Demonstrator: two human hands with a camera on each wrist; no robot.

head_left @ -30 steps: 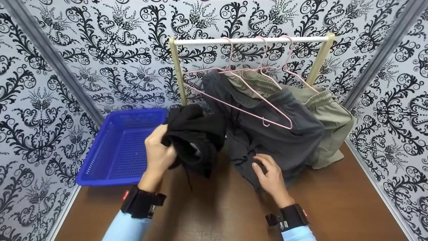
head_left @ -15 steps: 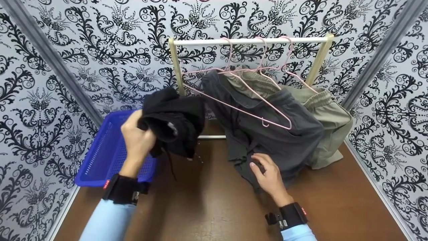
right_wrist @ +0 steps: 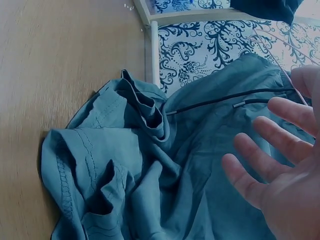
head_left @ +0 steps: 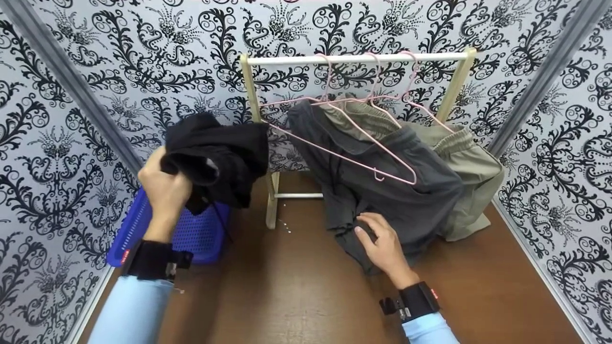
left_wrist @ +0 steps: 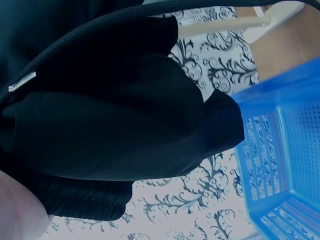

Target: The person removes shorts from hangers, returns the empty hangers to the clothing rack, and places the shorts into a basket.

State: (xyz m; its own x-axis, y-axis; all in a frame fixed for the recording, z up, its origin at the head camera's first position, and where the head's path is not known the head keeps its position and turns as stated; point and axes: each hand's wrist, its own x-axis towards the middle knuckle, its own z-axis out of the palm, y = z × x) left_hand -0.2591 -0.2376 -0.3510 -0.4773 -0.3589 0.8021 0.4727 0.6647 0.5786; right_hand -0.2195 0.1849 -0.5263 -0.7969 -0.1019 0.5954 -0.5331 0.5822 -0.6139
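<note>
Bunched black drawstring pants (head_left: 224, 153) are gripped at their waistband by my left hand (head_left: 165, 184), raised over the blue basket (head_left: 203, 239). In the left wrist view, the black cloth (left_wrist: 110, 130) fills much of the picture, a drawstring crossing its top, and only a bit of the hand shows at the lower left. My right hand (head_left: 382, 243) is at the front of dark grey pants (head_left: 382, 191) on a pink hanger (head_left: 334, 153). The right wrist view has its fingers (right_wrist: 250, 175) spread and loose, holding nothing, over the grey cloth.
A rack with a white bar (head_left: 354, 59) and wooden posts stands against the patterned wall. Light khaki pants (head_left: 471, 177) hang on its right side, behind the grey ones. A small beaded strand (head_left: 285, 224) lies on the brown table (head_left: 306, 296) near the rack's left foot.
My left hand has carried the black pants left and up, from in front of the rack's left post to over the basket. My right hand has barely moved.
</note>
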